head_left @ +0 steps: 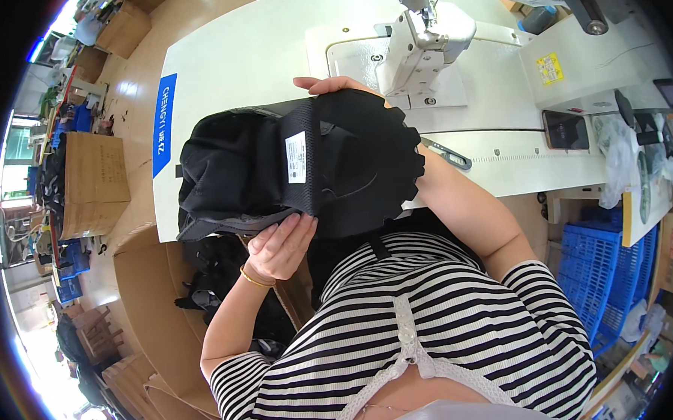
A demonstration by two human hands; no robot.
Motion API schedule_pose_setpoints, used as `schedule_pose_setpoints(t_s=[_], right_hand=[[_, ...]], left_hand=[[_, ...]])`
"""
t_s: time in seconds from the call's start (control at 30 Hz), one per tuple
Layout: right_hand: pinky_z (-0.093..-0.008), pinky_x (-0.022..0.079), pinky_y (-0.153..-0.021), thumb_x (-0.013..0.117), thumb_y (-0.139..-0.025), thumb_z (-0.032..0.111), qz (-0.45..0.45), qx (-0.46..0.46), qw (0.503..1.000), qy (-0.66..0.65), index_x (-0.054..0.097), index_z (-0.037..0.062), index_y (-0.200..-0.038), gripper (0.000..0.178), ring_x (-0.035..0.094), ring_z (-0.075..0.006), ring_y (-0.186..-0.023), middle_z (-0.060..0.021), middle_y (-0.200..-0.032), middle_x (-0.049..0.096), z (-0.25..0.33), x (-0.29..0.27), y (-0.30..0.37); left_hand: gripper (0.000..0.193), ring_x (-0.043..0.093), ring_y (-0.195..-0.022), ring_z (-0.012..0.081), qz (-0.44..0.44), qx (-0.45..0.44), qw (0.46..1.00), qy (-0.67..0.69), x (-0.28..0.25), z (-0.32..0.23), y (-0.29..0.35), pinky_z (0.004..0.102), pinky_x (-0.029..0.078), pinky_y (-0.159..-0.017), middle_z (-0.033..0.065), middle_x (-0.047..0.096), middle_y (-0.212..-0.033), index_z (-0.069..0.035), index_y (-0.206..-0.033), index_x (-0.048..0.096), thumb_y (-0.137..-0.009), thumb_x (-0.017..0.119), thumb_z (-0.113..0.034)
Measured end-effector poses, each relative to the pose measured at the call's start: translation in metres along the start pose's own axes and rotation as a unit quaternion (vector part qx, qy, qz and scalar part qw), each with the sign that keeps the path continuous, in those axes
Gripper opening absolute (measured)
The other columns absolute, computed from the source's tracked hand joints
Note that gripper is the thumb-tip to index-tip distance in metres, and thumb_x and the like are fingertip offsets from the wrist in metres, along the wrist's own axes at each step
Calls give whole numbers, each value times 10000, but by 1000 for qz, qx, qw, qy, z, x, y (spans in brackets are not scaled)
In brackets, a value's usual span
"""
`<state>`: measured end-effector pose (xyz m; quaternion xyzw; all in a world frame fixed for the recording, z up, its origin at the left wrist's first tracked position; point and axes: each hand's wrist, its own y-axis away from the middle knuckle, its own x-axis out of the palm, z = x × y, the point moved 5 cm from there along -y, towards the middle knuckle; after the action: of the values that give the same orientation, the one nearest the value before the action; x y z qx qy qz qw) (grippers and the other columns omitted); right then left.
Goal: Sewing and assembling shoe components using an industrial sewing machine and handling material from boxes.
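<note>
- Black fabric piece [248, 157] was over white table [232, 61], white label [296, 158] facing up.
- Left hand [284, 246] gripped its near edge.
- Right hand [337, 84] was at far edge, partly hidden; couldn't tell finger grip.

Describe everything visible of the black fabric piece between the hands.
The black fabric piece looks soft and sewn. Its left side is loose and creased; its right side is a broad rounded panel with a notched edge. Between them runs a mesh-like band with a white label beside it. It is held over the front of the white table: the left hand grips its lower edge, and the right hand, partly hidden behind it, shows at the upper edge.
</note>
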<state>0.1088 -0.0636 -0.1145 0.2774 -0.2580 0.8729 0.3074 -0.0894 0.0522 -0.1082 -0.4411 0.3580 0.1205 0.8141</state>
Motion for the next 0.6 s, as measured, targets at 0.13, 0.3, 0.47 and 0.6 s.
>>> schedule_pose_setpoints(t_s=[0.13,0.3,0.47,0.6], right_hand=[[-285,375,-1019,514,-916,61,7,-5,1000,-5,563,44,-1151,241,455,-160,-1229,-113,-1343,485,-2,0,-1],[-285,362,-1030,515,-917,68,25,-28,999,13,558,49,-1156,244,434,-168,-1252,-124,-1362,461,0,5,-3],[-283,387,-1021,472,-952,174,40,-28,998,39,515,19,-1200,296,441,-160,-1258,-177,-1431,361,0,6,-4],[-278,390,-1013,446,-954,113,32,-19,998,40,468,10,-1267,330,476,-158,-1214,-144,-1426,380,12,15,-2]], left_hand=[[195,567,-1063,171,5,8,1000,23,1,-1,3,272,407,-911,14,692,-1025,-108,-889,734,-711,659,-83],[202,563,-1033,166,-12,15,1000,12,1,-2,3,255,417,-875,9,693,-1014,-111,-881,737,-693,669,-82],[213,557,-1032,158,-21,22,999,12,3,-3,8,253,412,-880,3,694,-1009,-115,-872,738,-667,689,-86],[218,542,-1062,172,-15,37,999,11,5,-1,14,282,410,-898,9,694,-996,-112,-879,736,-666,695,-85]])
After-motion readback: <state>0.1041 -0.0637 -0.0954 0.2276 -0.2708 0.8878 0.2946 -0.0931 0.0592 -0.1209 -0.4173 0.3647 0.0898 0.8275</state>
